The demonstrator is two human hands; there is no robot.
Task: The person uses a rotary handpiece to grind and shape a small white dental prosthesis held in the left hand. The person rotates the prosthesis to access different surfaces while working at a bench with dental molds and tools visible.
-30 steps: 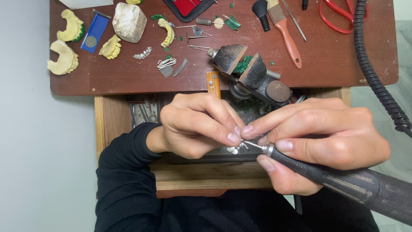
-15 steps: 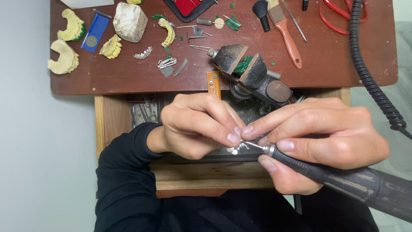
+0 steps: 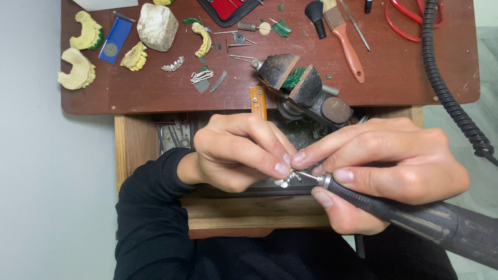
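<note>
Metal piece point(image 3: 288, 179), seemingly pinched, left hand point(image 3: 236, 151)

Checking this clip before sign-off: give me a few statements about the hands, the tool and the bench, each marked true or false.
1. The right hand holds a dark rotary handpiece. True.
2. The left hand pinches a small silvery metal piece at the tool's tip. True.
3. The left hand rests flat on the red-brown benchtop. False: it is raised over the open drawer, fingers pinched.
4. The orange-handled brush is in the right hand. False: it lies on the benchtop, untouched.
5. Yellow dental casts lie at the benchtop's left end. True.
6. The small vise clamps a red block. False: something green sits between its jaws.
</note>
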